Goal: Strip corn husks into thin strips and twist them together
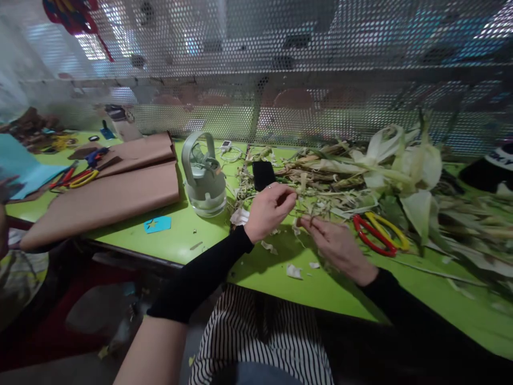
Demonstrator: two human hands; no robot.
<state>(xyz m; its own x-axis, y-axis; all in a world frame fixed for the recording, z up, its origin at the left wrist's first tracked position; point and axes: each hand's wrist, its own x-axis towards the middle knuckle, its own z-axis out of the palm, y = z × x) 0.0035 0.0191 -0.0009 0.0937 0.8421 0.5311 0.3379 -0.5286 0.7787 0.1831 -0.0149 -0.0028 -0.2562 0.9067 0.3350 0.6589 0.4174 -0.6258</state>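
My left hand hovers over the green table with its fingers curled in a pinch on a thin dry corn-husk strip. My right hand lies lower, fingertips pressed together on the same strip's other end. A heap of pale corn husks and leaves spreads behind and to the right of both hands. Red and yellow scissors lie just right of my right hand. A black phone rests behind my left hand.
A pale green water jug stands left of my hands. Brown paper sheets, more scissors and a blue card with a star lie further left. Husk scraps dot the table. A perforated metal screen closes the back. Another person's arm shows at the left edge.
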